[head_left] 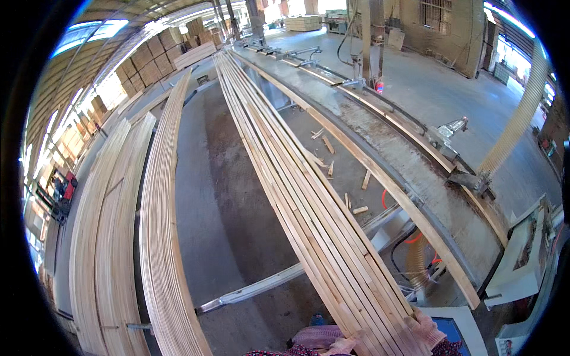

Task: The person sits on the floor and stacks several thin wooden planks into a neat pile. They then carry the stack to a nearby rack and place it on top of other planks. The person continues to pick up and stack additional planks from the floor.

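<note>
A long bundle of pale wooden strips (309, 202) runs from the bottom of the view away toward the far end. My right hand (424, 329), in a pinkish glove, closes over the bundle's right edge at its near end. On the opposite edge, my left hand (343, 345) presses against the strips, partly cut off by the lower rim. The bundle lies between the two hands, and the fingertips beneath it are hidden. Patterned dark sleeves show at both wrists.
To the left lie more stacks of long strips (160, 237) and boards (110, 249). Metal crossbars (255, 289) pass under the bundle. Right of it, a single plank (380, 172) lies along a machine bed (439, 207) with clamps. Wood scraps (328, 145) litter the floor; a ribbed hose (522, 107) hangs at right.
</note>
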Demonstrator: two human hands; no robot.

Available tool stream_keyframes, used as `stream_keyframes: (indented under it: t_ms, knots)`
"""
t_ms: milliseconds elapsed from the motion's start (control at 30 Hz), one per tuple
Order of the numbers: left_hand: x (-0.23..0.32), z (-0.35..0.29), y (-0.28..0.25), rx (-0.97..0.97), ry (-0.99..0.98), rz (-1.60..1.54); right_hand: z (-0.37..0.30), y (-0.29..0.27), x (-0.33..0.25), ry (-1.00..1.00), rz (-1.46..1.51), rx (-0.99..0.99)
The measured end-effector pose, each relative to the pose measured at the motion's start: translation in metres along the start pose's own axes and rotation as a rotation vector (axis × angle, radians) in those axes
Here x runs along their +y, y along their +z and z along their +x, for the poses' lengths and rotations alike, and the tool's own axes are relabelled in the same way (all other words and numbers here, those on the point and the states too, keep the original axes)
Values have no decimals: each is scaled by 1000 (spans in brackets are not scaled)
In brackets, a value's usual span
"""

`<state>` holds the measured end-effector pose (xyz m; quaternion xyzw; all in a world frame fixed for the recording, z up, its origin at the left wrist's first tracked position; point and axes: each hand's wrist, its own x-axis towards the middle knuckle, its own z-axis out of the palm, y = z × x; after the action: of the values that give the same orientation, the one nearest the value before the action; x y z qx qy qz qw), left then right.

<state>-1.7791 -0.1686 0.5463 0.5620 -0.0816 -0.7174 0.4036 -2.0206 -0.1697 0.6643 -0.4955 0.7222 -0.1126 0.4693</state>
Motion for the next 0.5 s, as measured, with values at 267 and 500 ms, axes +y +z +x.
stream_keyframes:
  t_ms: [267, 500]
  knots:
    - [-45, -37, -45, -56, -11, -160, 54, -13, -35, -52, -15, -397]
    - [3, -120, 11, -235, 204, -34, 59, -24, -12, -152, 349, -299]
